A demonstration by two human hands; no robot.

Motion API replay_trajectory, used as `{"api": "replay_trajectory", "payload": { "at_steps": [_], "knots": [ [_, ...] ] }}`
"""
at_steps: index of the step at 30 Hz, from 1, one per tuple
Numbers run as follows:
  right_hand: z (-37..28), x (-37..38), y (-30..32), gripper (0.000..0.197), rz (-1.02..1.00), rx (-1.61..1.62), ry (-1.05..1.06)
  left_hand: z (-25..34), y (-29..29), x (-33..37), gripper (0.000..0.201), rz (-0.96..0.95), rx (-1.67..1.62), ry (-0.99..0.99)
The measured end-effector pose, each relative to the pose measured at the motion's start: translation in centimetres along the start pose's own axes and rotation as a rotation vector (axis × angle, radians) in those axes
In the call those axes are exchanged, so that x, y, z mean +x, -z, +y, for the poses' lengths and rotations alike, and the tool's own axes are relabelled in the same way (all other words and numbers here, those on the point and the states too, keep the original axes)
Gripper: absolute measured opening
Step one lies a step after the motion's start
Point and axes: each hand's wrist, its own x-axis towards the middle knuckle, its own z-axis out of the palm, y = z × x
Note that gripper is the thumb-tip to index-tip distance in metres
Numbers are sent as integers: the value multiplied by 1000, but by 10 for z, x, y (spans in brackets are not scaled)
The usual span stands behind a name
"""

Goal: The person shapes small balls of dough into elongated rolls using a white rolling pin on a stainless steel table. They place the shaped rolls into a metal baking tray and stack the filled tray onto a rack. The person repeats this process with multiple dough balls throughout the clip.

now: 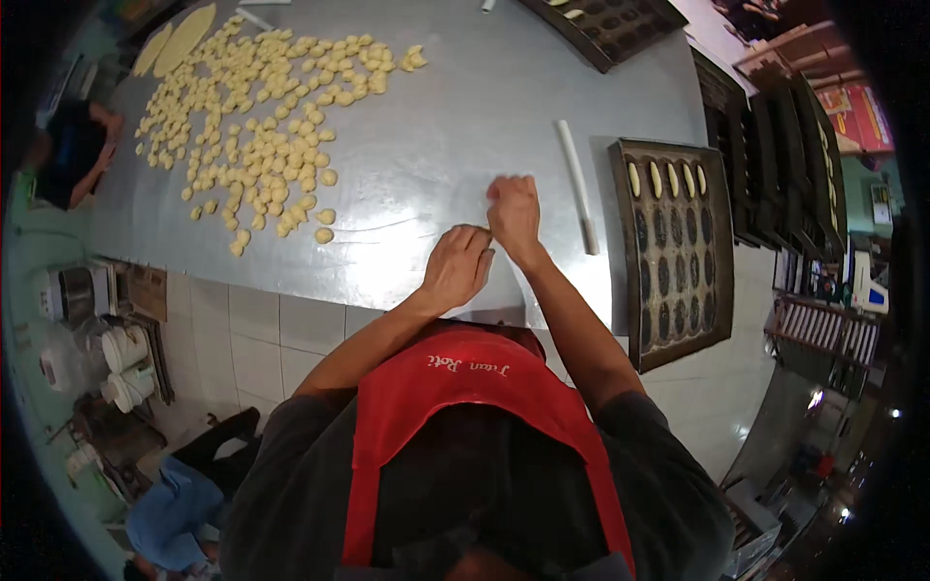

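Note:
Close to the near edge of the metal table [407, 155], my left hand [459, 259] rests low with its fingers pressed together and curled over. Just above and to its right is my right hand [514, 208], fingers bent inward, its wrist near the left fingertips. Whatever lies in or under either hand is hidden. A white rolling pin [575, 179] lies to the right of my right hand. Many small balls of pale yellow dough [276, 160] are spread over the table's left side, the nearest ones left of my left hand.
At the right edge sits a dark baking tray [628, 261] with oval hollows; several dough strips [672, 179] fill its far row. Another tray [620, 34] stands at the far right. Flattened dough sheets [184, 39] lie far left. A person [174, 508] is at lower left.

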Motion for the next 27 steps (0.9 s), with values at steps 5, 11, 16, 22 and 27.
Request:
{"api": "replay_trajectory", "payload": {
  "at_steps": [5,11,16,22,27],
  "knots": [
    [-33,-56,-29,98,-200,-192,95,-59,62,-49,38,386,124,354],
    [-34,-22,-36,88,-23,-409,119,-116,102,-104,36,535,265,816],
    [-25,10,-31,55,108,-111,186,-77,85,-78,19,538,-340,609],
    [-7,-67,27,40,-16,66,148,-64,62,-55,23,342,-477,672],
    [38,-64,63,23,254,186,-141,-55,47,-19,13,218,-555,495]
  ]
}}
